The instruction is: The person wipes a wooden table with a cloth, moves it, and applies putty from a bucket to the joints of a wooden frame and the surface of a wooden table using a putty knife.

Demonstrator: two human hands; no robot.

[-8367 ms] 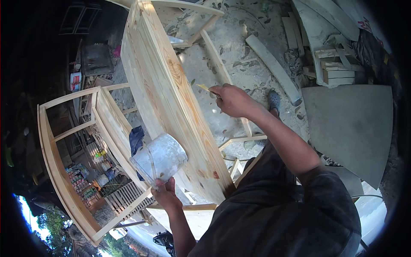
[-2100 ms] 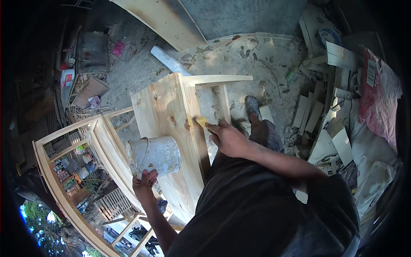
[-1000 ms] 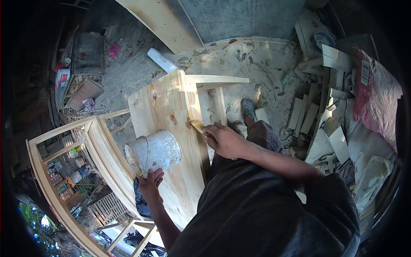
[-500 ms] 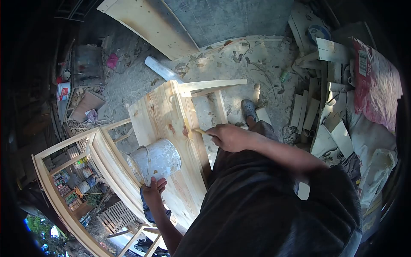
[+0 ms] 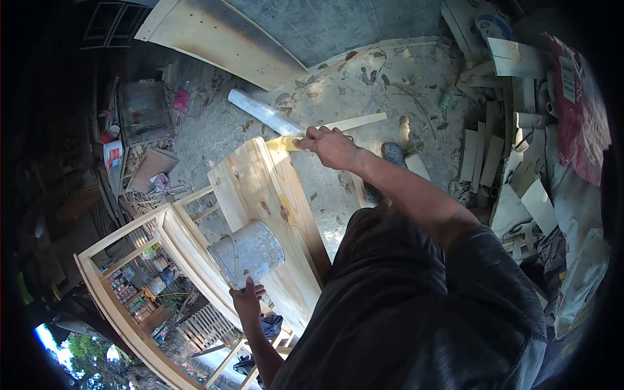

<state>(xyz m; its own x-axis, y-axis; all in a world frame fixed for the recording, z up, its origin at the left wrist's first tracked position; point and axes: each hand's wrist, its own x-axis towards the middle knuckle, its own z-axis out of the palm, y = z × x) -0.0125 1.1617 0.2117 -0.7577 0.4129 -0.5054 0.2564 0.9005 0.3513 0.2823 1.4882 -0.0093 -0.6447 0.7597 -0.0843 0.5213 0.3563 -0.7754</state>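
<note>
Now left hand [image 5: 247, 302] holds bucket [image 5: 252, 250], right [image 5: 330, 147] pinches scraper [image 5: 284, 143].

Quick tally, folks: two bare hands [image 5: 335, 148], one yellow spreader [image 5: 283, 143], one big grey bucket [image 5: 250, 253], one smaller red-and-white bucket [image 5: 112, 154], one slatted wooden rack [image 5: 207, 325], plus one red printed sack [image 5: 580, 110].

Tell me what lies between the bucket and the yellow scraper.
Only the bare wooden panel, with a reddish-brown knot, lies between the bucket and the yellow scraper in the right hand; the head view shows it.
</note>
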